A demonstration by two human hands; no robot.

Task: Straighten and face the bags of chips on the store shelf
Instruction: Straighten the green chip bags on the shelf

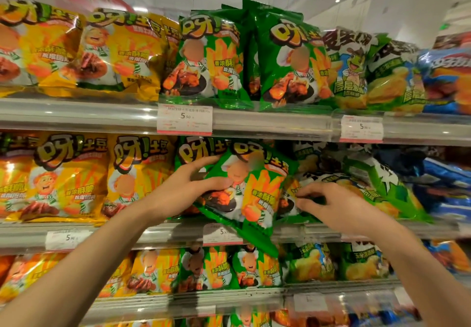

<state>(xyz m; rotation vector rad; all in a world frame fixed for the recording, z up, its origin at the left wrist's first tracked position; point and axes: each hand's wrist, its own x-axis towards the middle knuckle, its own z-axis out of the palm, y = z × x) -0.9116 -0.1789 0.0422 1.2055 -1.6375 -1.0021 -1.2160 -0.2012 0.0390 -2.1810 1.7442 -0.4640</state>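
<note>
A green chip bag (257, 191) on the middle shelf leans out tilted, its lower corner hanging over the shelf rail. My left hand (188, 186) grips its left edge, thumb across the front and fingers behind its top corner. My right hand (328, 204) is at the bag's right edge, fingers curled and pinching the edge of a bag there; which bag it pinches I cannot tell. Another green bag (193, 150) stands behind on the left.
Yellow bags (68, 176) fill the middle shelf at left, green-and-white bags (377, 186) lie slumped at right, blue bags (443, 189) beyond. The top shelf holds upright green bags (288, 61). Price tags (184, 121) hang on the clear shelf rails (76, 237).
</note>
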